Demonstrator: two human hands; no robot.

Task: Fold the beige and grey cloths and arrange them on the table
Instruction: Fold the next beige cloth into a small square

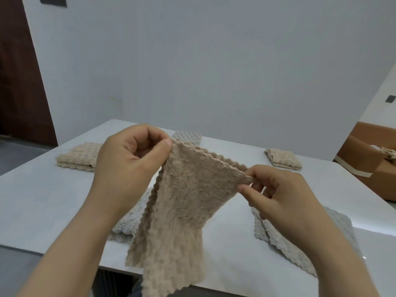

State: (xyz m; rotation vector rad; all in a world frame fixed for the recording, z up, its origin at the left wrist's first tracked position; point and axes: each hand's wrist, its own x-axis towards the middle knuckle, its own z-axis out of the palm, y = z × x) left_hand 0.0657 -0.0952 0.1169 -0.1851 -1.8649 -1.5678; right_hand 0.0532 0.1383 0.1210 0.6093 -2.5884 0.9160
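Both hands are up in front of the chest in the head view, apart from each other and each clamped on a top corner of one beige cloth (182, 211). Left hand (128, 159) pinches its corner between thumb and curled forefinger; right hand (278, 194) nips the opposite corner with its fingertips. The left sits higher, so the top edge slopes down towards the right hand.

From that edge the cloth hangs free, its long axis running straight down between the forearms. Along the left side two scalloped layers show, so it looks to be doubled already. Its lower end drops past the near edge of the table (53, 200) – it touches nothing there, as far as can be seen.

On the table lie five other pieces:
- a beige pile (79, 157) far left
- a grey square (188, 136) far middle, partly hidden by the held cloth
- a beige square (282, 158) far right
- a grey pile (130, 219) near left, behind the hanging cloth
- a grey piece (342, 228) near right, under the right forearm

A box (364, 155) stands off to the right, beyond the table.

What the coming move turns on, I judge: the cloth hangs lengthwise, down and towards the person, while the bare middle of the table lies ahead of both hands. The right hand is lower and nearer the surface – the likelier one to lay its corner down first.
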